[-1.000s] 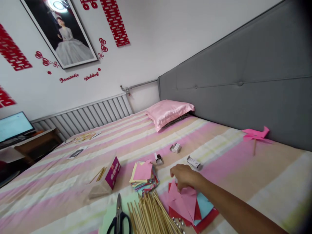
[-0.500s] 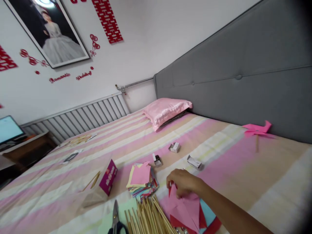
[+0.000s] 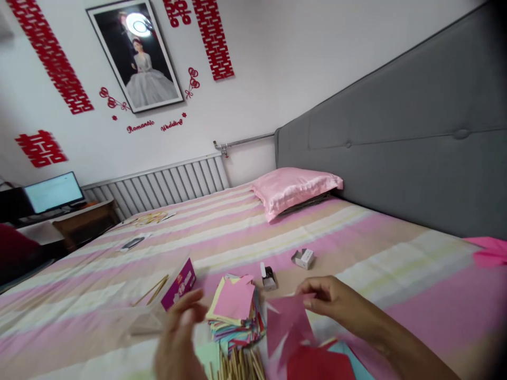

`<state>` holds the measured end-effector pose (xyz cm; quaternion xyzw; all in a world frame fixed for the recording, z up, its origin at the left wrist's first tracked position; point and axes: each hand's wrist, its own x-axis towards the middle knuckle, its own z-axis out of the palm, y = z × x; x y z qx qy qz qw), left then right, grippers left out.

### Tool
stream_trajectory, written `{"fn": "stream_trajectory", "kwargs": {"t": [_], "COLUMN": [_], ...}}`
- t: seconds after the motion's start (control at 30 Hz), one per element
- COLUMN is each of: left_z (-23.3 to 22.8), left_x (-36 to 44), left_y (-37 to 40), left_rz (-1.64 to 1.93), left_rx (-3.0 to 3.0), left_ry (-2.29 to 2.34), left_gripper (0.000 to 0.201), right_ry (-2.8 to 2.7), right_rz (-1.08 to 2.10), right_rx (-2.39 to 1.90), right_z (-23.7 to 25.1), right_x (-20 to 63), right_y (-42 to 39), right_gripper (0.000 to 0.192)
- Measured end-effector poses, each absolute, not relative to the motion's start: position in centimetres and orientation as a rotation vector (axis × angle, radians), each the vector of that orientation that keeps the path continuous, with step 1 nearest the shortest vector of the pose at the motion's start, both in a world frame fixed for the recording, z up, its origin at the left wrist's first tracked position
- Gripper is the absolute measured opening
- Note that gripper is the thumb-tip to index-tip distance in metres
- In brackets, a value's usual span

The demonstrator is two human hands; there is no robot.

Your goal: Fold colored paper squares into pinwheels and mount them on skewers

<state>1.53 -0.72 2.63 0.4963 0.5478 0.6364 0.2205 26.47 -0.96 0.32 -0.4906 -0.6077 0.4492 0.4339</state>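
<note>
Bed (image 3: 245,232) fills the view, striped pink and cream, one pink pillow (image 3: 295,187) at its head. Near the bed's front edge sits one stack of coloured paper squares (image 3: 235,311), a bundle of wooden sticks (image 3: 237,367) just below it. Right hand (image 3: 336,301) pinches a folded pink paper piece (image 3: 287,324) by its top edge, lifted off the bed; it looks cut and part-folded, no stick attached yet. Left hand (image 3: 178,338) hovers beside the stack, fingers loosely spread, blurred. Two small boxes (image 3: 303,258) lie beyond.
</note>
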Motion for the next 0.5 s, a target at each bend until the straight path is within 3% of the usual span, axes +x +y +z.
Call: {"fn": "stream_trajectory", "kwargs": {"t": [0.17, 0.5], "left_z": [1.5, -0.1], "left_x": [6.2, 6.7], "left_y": [0.3, 0.1], "left_rz": [1.440, 0.981], "left_rx": [1.233, 1.124], "left_ry": [1.234, 0.720], "left_gripper": [0.042, 0.043], "right_ry": [-1.280, -1.039], "right_rz": [1.176, 1.201], "right_rx": [-1.125, -1.036], "right_z": [0.8, -0.2], "right_x": [25.2, 22.9], "right_y": [-1.0, -0.9], "right_gripper": [0.022, 0.022]}}
